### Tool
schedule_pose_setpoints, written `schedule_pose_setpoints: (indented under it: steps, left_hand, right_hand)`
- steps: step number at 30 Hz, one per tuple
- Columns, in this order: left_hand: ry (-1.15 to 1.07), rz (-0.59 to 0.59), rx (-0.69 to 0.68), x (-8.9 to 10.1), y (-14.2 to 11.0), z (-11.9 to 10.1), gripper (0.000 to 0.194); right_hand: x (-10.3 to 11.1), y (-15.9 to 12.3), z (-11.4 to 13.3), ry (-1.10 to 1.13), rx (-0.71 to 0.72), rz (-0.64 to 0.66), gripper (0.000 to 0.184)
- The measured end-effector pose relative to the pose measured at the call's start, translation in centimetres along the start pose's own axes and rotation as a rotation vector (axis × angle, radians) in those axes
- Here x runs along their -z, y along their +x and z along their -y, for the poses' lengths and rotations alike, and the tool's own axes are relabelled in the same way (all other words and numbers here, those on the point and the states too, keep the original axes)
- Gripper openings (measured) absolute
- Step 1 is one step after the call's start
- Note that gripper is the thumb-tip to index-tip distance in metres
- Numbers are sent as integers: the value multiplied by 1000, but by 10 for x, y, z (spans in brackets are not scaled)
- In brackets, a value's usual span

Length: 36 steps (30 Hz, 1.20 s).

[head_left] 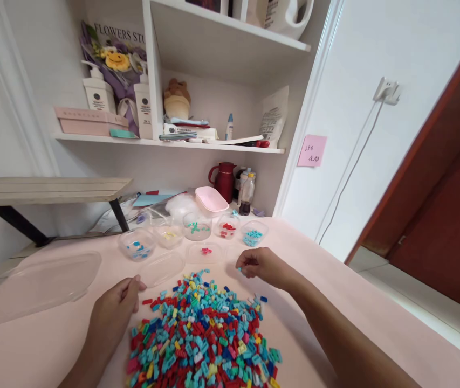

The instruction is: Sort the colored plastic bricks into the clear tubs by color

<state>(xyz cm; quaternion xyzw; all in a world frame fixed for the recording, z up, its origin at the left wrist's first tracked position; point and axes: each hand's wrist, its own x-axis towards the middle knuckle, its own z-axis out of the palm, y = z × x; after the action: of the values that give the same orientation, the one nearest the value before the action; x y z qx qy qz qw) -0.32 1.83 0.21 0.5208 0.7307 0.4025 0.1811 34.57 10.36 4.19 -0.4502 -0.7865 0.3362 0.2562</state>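
Observation:
A heap of small toy building bricks (pixel 209 334), mostly light blue and red, spreads over the pink tabletop. My right hand (pixel 260 267) is beyond the heap's far right edge, its thumb and fingertips pinching a light blue toy brick (pixel 239 269). At the heap's left edge rests my left hand (pixel 114 302), fingers curled together; whether anything is inside cannot be seen. Clear tubs stand behind: one with blue bricks (pixel 137 247), one with yellow (pixel 169 236), one with green (pixel 197 227), one with red (pixel 227 229) and one with light blue (pixel 253 236). Pink bricks (pixel 206 251) lie in a shallow clear lid.
A large clear lid (pixel 39 285) lies at the left, a smaller clear lid (pixel 163 269) nearer the heap. Behind the tubs are a pink basin (pixel 211 200), a dark red jug (pixel 225 182) and a bottle (pixel 247 195). A wooden stand (pixel 47 188) borders the left side.

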Motion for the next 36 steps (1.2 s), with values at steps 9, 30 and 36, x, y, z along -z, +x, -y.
schedule_pose_setpoints:
  steps: [9,30,36]
  left_hand:
    - [-18,-12,1,0,2,-1,48]
    - [-131,-52,-2,1,-5,-6,46]
    - [-115,-54,7,2,-6,-8,47]
  right_hand:
    - [80,55,-5,-220,-84,-253,20]
    - [11,-10,39,306,-34,-151,29]
    - [-16,-20,9,218,-83,-34,24]
